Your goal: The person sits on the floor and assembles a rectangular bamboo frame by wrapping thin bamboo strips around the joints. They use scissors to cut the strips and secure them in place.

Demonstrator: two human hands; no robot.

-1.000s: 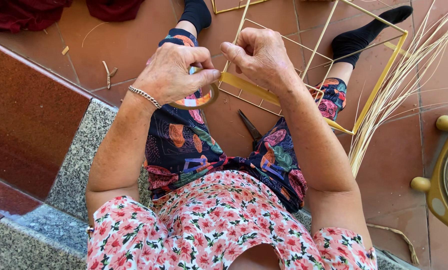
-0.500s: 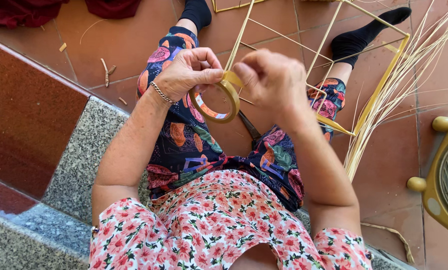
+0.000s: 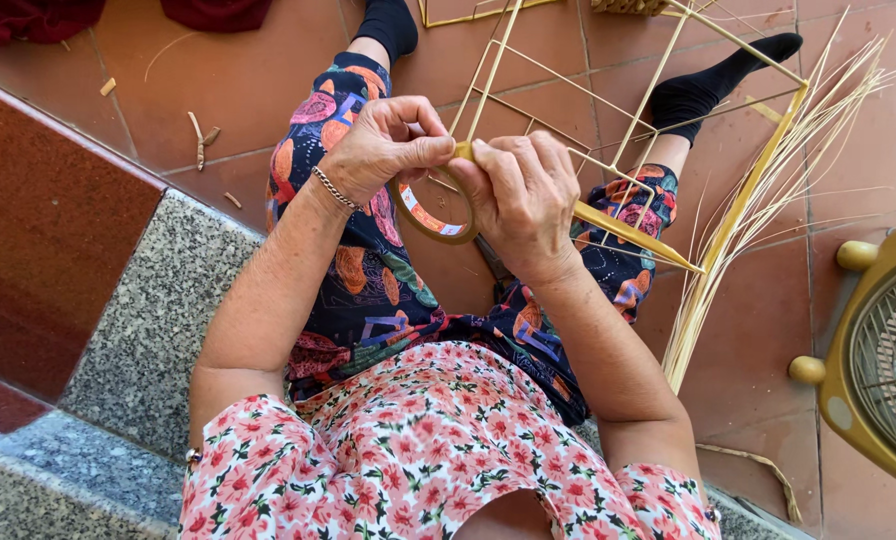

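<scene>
Head view, read left to right. We see a polished stone step (image 3: 158, 300) at the far left, on which the person sits above a terracotta tiled floor (image 3: 128, 90). The left hand (image 3: 383, 150) has its fingers (image 3: 430, 152) curled shut, pinching the top of a roll of tape (image 3: 430, 208) between thumb and forefinger. The roll hangs below the hands over the lap, its open ring facing up toward the camera; nothing lies inside the ring. The right hand (image 3: 523, 200) meets the left at that same spot, fingers closed on the tape's edge and on a flat yellow strip (image 3: 628, 232). The strip's long axis runs from the hands down and to the right, ending in a point. Behind stands a thin wire frame (image 3: 568, 85). Pale reeds (image 3: 758, 210) fan upward from lower centre to upper right. A yellow fan (image 3: 883, 360) is at the right edge.
</scene>
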